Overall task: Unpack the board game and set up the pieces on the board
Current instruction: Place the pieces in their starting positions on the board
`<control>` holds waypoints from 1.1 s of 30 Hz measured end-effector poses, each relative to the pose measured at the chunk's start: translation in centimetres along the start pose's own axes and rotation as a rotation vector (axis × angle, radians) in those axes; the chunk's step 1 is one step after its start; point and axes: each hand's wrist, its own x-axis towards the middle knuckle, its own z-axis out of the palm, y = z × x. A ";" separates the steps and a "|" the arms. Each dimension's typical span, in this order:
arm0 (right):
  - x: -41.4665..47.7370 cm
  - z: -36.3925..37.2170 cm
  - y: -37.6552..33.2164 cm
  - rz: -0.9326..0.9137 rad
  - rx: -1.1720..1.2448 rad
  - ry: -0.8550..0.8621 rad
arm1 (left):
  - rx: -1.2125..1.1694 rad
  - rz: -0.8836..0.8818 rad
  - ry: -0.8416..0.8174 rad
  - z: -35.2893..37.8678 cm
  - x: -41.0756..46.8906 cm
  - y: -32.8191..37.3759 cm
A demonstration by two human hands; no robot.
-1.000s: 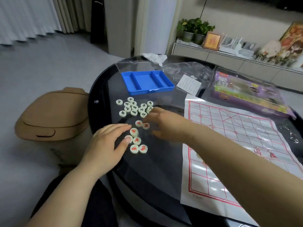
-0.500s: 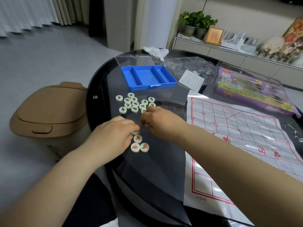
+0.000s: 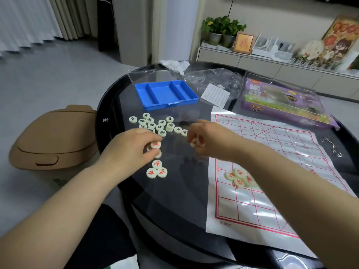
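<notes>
Left hand (image 3: pixel 132 150): curled, thumb and fingertips pinching a red-lettered piece (image 3: pixel 156 145) just over the worktop; other pieces half hidden beneath.
Right hand (image 3: pixel 209 140): curled round a blurred pale piece (image 3: pixel 194 142), raised between the black-lettered cluster and the board; number held impossible to tell.
Worktop (image 3: pixel 174 206): round, dark, glossy glass, carrying everything listed below.
Board (image 3: pixel 281 148): white sheet with a red grid, flat on the right side of the worktop.
Game box (image 3: pixel 281 101): purple, under clear plastic, just beyond the board's far edge.
Tray (image 3: pixel 171 105): blue, three compartments, beyond the pieces; clear lid (image 3: pixel 143 74) behind it.
Leaflet (image 3: pixel 215 95): white, between tray and game box.
Black-lettered cluster (image 3: pixel 155 124): cream discs bunched just past both hands, near the tray.
Board group (image 3: pixel 239 176): several red-lettered discs bunched on the grid's near-left part, partly behind the right forearm.
Red-lettered trio (image 3: pixel 157 170): three discs touching, on the worktop just nearer than the left hand.
</notes>
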 end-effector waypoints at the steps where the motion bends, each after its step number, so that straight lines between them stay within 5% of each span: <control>1: -1.0 -0.6 0.7 0.023 0.028 0.012 | -0.067 0.016 0.043 0.2 -0.3 0.8; 6: -7.1 -1.5 5.1 0.193 0.071 -0.116 | -0.243 0.220 -0.091 3.5 -1.5 7.6; 10: -10.8 -1.2 7.4 0.296 0.064 -0.159 | -0.206 0.242 -0.309 6.7 -1.6 11.9; 15: -12.0 -0.3 8.4 0.330 0.099 -0.123 | -0.124 0.229 -0.333 8.0 -1.0 13.3; 27: -9.5 -1.0 5.7 0.166 0.144 0.091 | -0.159 -0.005 0.060 3.1 -3.0 4.8; 33: -5.1 1.6 -0.2 -0.024 0.146 0.000 | -0.053 -0.112 -0.015 1.5 -4.4 0.4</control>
